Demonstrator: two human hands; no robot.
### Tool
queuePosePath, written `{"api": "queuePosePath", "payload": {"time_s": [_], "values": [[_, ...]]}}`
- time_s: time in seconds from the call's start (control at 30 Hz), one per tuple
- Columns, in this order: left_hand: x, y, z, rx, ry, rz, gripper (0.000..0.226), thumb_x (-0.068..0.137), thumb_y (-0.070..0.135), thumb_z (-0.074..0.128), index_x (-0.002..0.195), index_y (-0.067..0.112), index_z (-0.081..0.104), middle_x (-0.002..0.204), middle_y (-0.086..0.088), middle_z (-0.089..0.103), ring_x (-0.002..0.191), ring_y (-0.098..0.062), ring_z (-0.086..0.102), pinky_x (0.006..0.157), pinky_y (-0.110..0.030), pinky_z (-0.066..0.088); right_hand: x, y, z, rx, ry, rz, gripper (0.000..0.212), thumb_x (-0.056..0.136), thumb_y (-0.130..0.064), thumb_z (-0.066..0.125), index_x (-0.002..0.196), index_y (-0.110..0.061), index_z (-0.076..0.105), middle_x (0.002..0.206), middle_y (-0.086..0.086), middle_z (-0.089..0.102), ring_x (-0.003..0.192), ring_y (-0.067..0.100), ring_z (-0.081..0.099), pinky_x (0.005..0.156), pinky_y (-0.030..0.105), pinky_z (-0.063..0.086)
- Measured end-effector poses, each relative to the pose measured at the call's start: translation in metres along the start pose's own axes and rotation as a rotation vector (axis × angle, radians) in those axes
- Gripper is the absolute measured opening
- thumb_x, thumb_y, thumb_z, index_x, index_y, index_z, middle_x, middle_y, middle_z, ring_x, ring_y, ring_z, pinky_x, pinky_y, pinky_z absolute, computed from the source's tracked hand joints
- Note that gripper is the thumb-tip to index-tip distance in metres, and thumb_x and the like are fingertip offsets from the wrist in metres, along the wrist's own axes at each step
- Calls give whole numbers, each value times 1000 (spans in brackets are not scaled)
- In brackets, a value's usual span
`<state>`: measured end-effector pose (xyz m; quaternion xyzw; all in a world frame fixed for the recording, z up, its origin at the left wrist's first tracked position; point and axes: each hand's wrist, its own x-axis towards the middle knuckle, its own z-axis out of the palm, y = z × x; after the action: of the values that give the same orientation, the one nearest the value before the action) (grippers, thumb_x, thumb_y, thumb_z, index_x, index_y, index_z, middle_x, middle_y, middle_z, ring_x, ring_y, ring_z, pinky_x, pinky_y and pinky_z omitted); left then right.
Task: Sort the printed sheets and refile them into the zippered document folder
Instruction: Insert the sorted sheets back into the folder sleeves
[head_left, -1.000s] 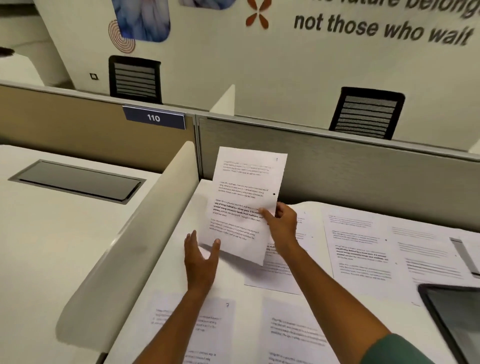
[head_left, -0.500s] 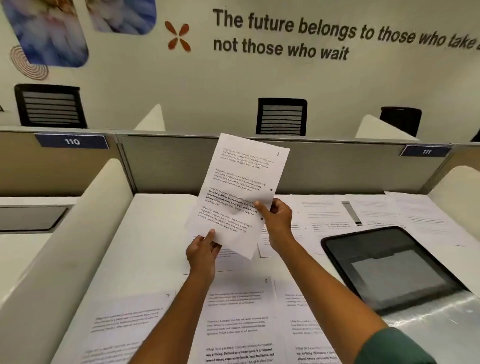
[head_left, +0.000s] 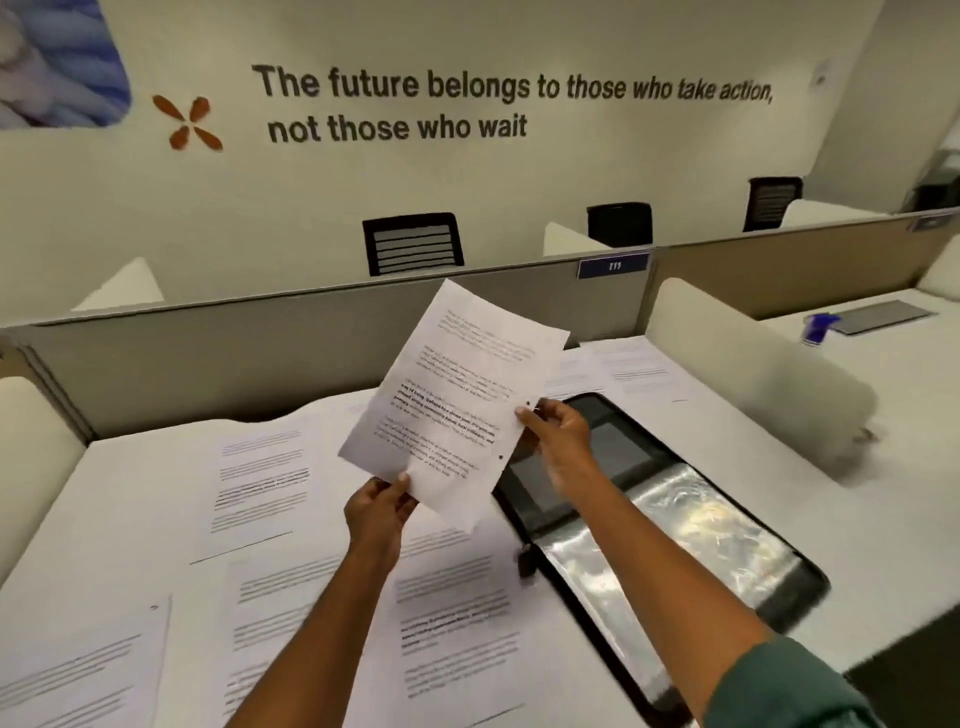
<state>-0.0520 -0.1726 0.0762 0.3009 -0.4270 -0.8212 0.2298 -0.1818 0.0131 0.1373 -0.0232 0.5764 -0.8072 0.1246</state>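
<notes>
Item: one printed sheet (head_left: 457, 400), punched with two holes along its right edge, held up tilted above the counter (head_left: 130, 493). Left hand (head_left: 379, 514) pinches the bottom edge, fingers curled round the paper; right hand (head_left: 558, 439) pinches the right edge near the upper hole.

Item: zippered document folder (head_left: 670, 525), black-edged, lying open at about 3 o'clock of the held sheet, clear glossy sleeves showing inside.

Item: loose sheets (head_left: 260, 478), spread flat over the counter from 7 to 9 o'clock of the held sheet, more at 1 o'clock beyond the folder.

Step in hand, as judged: one sorted page is headed for filing. The next move likely calls for carrying it rightward and sliding it square into a sleeve without creasing.

Writing legible: wall lettering "The future belongs to those who take action, not those who wait". Blue partition plate (head_left: 613, 266) carries digits too blurred to read. Sheet text unreadable.
</notes>
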Motion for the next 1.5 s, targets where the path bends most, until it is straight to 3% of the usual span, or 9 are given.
{"api": "queuePosePath", "payload": {"time_s": [0.07,0.2,0.33,0.57,0.67,0.8,1.07,1.33,1.5], "values": [[-13,-17,18,41,-36,7,17,92,-4,61,108,0,64,103,-14,69,93,-30,67,76,-33,61,-4,-17,-49,5,52,-26,19,83,2,73,97,-6,63,92,12,72,88,30,65,82,45,54],[-36,-52,44,153,-115,-14,10,91,-6,61,99,-2,65,100,-17,68,89,-31,67,66,-28,61,-24,-46,-141,14,119,-28,21,84,8,70,98,-6,62,88,12,70,77,23,67,76,35,60],[-53,-85,76,277,-207,-29,10,90,-7,61,94,1,66,98,-19,69,86,-31,67,68,-30,61,-39,-57,-219,-3,187,-8,43,81,10,72,117,-5,54,93,14,65,87,30,64,90,44,56],[-56,-134,130,534,-388,-49,9,89,-3,65,96,-9,64,90,-20,69,74,-28,68,60,-27,59,-55,-55,-318,-170,314,-20,47,75,-5,83,117,-11,64,109,9,72,98,26,70,79,37,60],[-47,-151,154,560,-443,-55,6,90,-3,64,96,-4,66,87,-13,73,71,-20,73,60,-25,59,-52,-61,-348,-288,308,13,44,73,-7,85,114,-8,67,104,9,74,92,24,72,68,30,59],[-13,-175,184,627,-485,-89,15,88,-3,66,101,-10,64,93,-21,70,79,-29,71,62,-27,60,-32,-71,-386,-397,329,47,41,74,-8,85,110,-10,66,99,12,73,84,20,71,62,22,54],[30,-217,250,704,-630,-160,14,87,-1,68,101,-3,69,99,-20,73,88,-34,72,74,-38,59,36,-90,-434,-501,129,177,43,75,-18,85,113,-11,65,106,8,75,94,26,73,82,45,60],[23,-241,279,671,-579,-169,26,87,1,69,111,-5,62,101,-19,74,87,-34,73,67,-40,61,75,-78,-460,-528,99,157,53,67,-32,89,111,-10,70,105,8,75,96,29,72,88,53,56],[10,-260,286,801,-418,-79,43,85,17,76,119,17,50,91,-11,74,74,-29,72,61,-39,60,108,-80,-477,-430,102,111,38,80,-8,78,116,-12,66,113,9,73,99,23,71,88,42,58]]}}
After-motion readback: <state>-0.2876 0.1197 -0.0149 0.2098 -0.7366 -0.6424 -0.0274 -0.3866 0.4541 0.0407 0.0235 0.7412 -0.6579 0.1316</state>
